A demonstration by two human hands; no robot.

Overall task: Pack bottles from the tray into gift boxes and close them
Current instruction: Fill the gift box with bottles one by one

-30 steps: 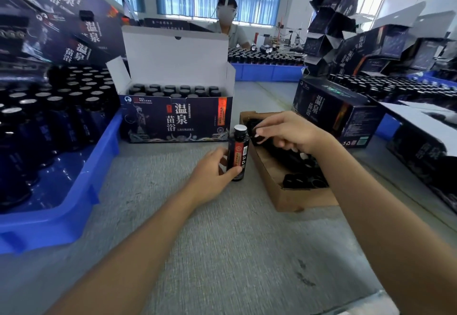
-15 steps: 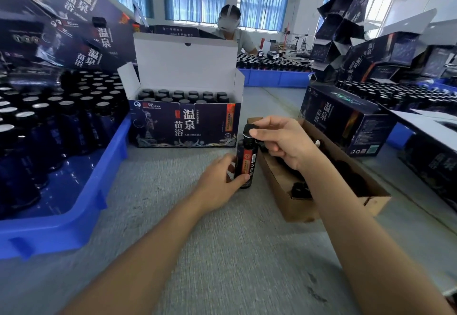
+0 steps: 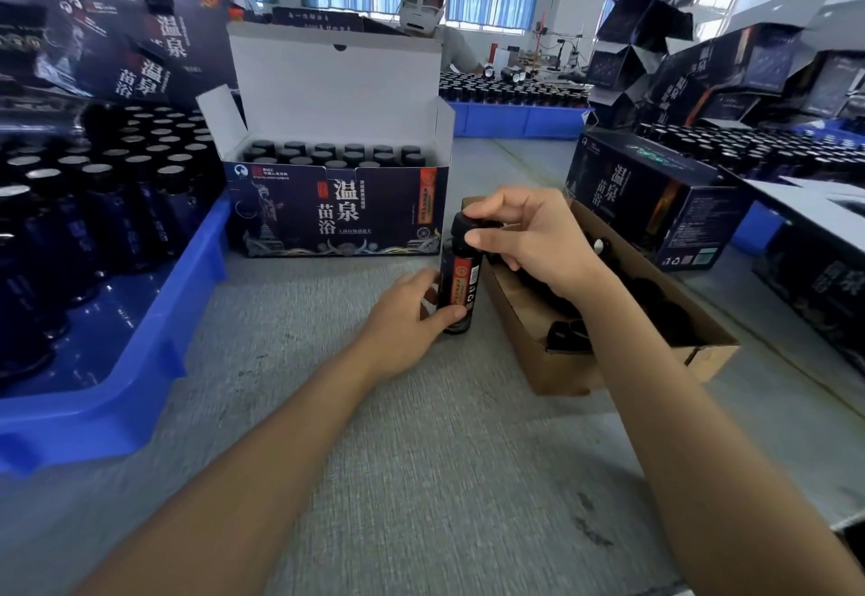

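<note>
Left hand (image 3: 402,314) grips bottle (image 3: 458,284) body before gift box (image 3: 337,211); right hand (image 3: 529,239) pinches cap. Advise keeping bottle upright, twisting squarely.

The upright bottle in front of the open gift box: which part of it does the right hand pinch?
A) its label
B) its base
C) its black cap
C: the right hand has its thumb and fingers round the cap of the bottle, while the left hand grips the lower body.
</note>
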